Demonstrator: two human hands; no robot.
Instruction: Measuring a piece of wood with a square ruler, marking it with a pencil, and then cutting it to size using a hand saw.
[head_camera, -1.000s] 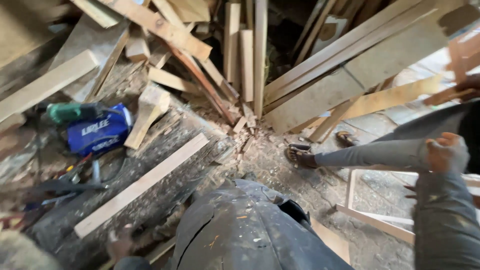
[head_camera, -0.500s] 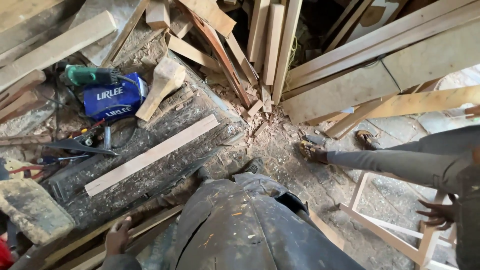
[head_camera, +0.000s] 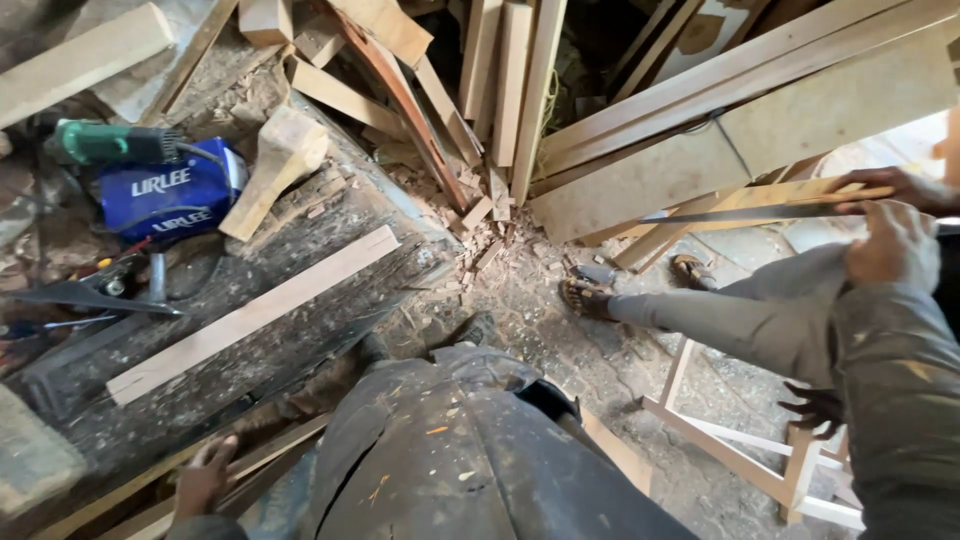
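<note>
1. The left hand (head_camera: 205, 478) rests on the edge of a dusty workbench (head_camera: 300, 330), fingers spread.
2. The right hand (head_camera: 893, 245) is raised beside a thin dark strip (head_camera: 760, 212), perhaps a saw blade.
3. A long wood batten (head_camera: 250, 315) lies on the workbench.

The plank (head_camera: 250, 318) was pale tan on a dark grey, sawdust-speckled tabletop (head_camera: 300, 250). The power tool (head_camera: 105, 142) was green, and the bag (head_camera: 170, 198) beside it deep blue with white lettering. The trousers (head_camera: 450, 460) were charcoal, flecked with orange shavings. The sandals (head_camera: 585, 297) were brown, and the stool frame (head_camera: 740, 450) whitish.
</note>
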